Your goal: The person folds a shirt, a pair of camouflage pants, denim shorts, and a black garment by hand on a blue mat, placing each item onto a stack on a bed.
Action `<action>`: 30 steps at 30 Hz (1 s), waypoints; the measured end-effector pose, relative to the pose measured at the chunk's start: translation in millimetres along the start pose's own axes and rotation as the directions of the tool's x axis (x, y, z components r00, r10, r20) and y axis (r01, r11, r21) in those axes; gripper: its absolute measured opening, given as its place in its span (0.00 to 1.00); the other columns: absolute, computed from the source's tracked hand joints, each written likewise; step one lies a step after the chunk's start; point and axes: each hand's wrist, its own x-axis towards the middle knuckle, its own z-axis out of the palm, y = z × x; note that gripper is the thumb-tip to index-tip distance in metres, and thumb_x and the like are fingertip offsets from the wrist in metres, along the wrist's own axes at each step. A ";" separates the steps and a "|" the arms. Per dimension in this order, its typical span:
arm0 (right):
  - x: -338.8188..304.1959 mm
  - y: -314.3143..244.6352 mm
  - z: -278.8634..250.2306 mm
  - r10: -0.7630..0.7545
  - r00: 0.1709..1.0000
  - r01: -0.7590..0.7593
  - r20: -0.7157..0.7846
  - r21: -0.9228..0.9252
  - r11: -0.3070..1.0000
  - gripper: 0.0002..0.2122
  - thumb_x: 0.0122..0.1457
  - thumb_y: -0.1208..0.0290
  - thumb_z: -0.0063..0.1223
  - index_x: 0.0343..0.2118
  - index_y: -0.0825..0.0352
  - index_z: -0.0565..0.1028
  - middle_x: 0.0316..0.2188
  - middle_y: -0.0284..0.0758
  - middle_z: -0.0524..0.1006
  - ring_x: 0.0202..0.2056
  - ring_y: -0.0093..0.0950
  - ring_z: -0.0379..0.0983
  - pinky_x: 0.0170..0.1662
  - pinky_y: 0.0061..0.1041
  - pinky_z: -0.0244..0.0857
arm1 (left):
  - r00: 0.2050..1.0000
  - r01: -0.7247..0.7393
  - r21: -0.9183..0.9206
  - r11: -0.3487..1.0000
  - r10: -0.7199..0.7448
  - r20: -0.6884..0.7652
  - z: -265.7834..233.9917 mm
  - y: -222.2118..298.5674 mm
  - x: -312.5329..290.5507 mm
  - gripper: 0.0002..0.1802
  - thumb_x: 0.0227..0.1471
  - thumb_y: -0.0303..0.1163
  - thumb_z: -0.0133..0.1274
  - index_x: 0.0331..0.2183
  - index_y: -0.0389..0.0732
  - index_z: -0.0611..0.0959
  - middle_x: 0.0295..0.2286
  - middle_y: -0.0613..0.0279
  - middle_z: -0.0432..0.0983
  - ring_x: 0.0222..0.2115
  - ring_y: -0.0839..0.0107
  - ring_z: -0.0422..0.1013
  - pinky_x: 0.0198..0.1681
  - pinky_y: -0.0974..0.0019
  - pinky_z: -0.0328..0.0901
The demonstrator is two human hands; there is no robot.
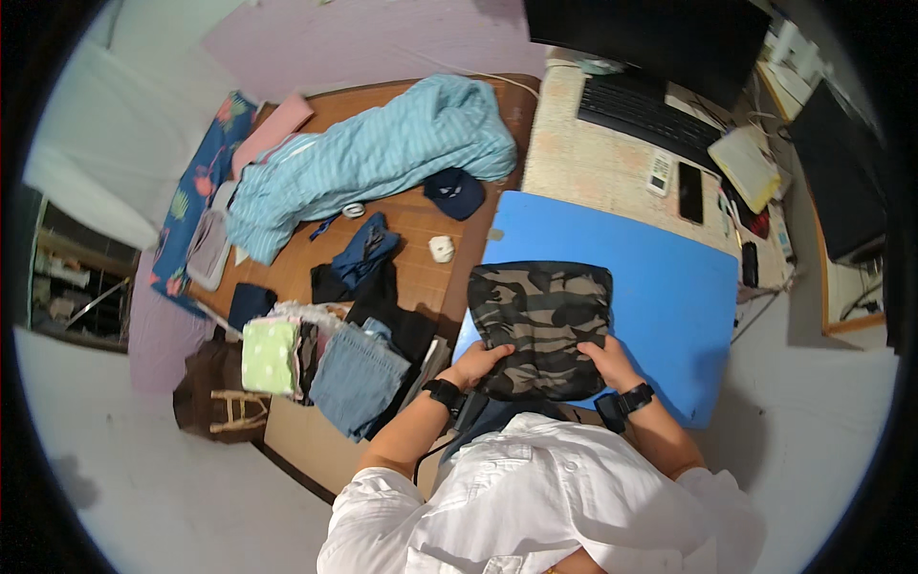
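Gripping a folded camouflage garment [543, 320] by opposite sides, the left hand [480, 363] and right hand [612, 364] are closed, thumbs uppermost, over the blue tabletop [665, 287].

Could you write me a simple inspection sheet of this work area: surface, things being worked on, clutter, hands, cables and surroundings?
Surface: blue table, bare beyond the cloth.
Job's things: camouflage cloth, spread roughly flat, gripped at both sides.
Clutter: jeans and green cloth at left; dark cap and striped blanket on the brown mat.
Hands: left hand and right hand each hold a side, thumbs on top.
Cables: thin black cable by the left forearm.
Surroundings: desk with monitor, keyboard and phone.
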 end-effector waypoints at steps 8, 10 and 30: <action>-41.4 -15.1 52.0 0.029 0.993 -0.052 0.111 0.205 0.977 0.13 0.50 0.77 0.46 0.40 0.72 0.70 0.36 0.36 0.74 0.36 0.28 0.70 0.40 0.25 0.65 | 0.943 -0.331 -0.047 0.942 0.331 -0.009 -26.7 -17.0 -87.2 0.12 0.49 0.31 0.52 0.34 0.32 0.78 0.31 0.63 0.75 0.31 0.75 0.70 0.35 0.72 0.66; -49.5 -21.2 79.5 -0.069 0.991 0.047 0.116 0.181 0.982 0.12 0.50 0.76 0.46 0.39 0.72 0.69 0.35 0.36 0.73 0.35 0.28 0.70 0.38 0.26 0.65 | 0.909 -0.416 -0.009 0.910 0.415 -0.042 -47.5 -28.6 -112.4 0.12 0.49 0.31 0.51 0.34 0.32 0.78 0.31 0.63 0.75 0.30 0.76 0.69 0.35 0.72 0.66; -196.5 11.9 547.3 0.012 0.716 0.196 0.698 -0.217 0.956 0.12 0.50 0.72 0.53 0.34 0.73 0.66 0.30 0.34 0.72 0.31 0.21 0.68 0.33 0.20 0.64 | 0.437 -0.792 -0.064 0.607 0.490 -0.755 -321.4 -266.4 -439.4 0.13 0.48 0.29 0.52 0.36 0.32 0.76 0.33 0.62 0.74 0.32 0.74 0.69 0.36 0.71 0.65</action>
